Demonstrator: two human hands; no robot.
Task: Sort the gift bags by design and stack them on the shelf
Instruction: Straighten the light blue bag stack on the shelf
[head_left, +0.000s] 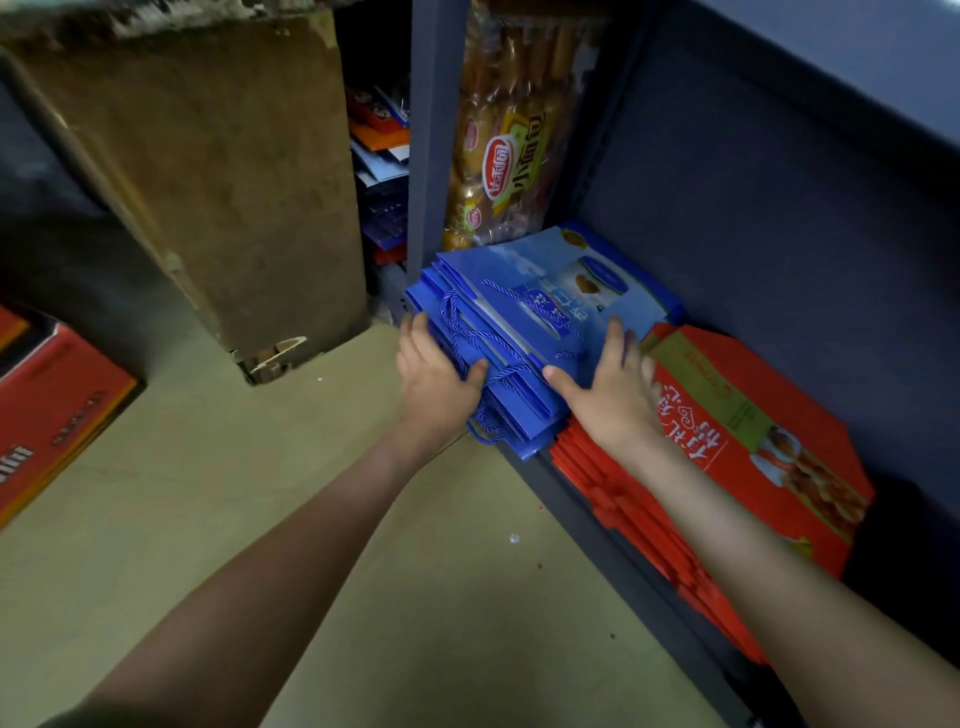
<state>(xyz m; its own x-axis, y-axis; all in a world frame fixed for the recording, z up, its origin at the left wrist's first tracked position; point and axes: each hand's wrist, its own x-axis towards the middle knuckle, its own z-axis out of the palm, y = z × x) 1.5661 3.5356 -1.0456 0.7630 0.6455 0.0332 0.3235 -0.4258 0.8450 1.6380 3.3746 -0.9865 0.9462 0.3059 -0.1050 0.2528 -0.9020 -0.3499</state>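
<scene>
Two bare forearms reach out over the greenish floor (260, 467) toward the low shelf (623, 577), whose front edge runs from near right to far left. The left hand (436, 379) grasps the blue gift bags (519, 322) at their near left edge, thumb on top by the cord handles and fingers round the side. The right hand (613, 395) lies flat and released on top of the same stack, fingers spread, pressing down. The stack sits on the shelf directly ahead of both hands, its handle end toward the person and slightly over the front edge, its long axis pointing far and a little right into the shelf. Neither hand is clearly nearer. Just to its right, edge to edge, lies the red gift bags (727, 441) stack. The coming move looks like a push along that axis, squaring blue beside red. Behind stands a bread packet (498, 156); far left, a cardboard box (218, 182).
</scene>
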